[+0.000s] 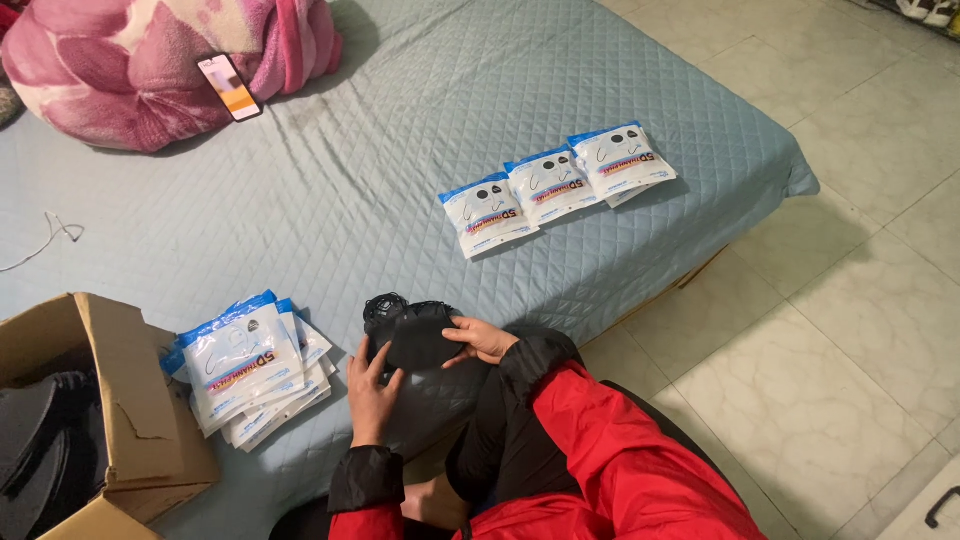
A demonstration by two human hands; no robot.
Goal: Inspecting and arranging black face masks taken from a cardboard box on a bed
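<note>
Quilted bed (400, 130): packets (555, 185), phone (229, 87)

Left hand (372, 392) and right hand (480, 339) both grip a black mask (415, 340) over the quilted bed (400, 130).

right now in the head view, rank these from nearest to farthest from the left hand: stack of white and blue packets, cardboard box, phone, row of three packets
1. Stack of white and blue packets, just left of the left hand.
2. Cardboard box, farther left at the bed edge.
3. Row of three packets, up and to the right.
4. Phone, far up on the pink blanket.
</note>
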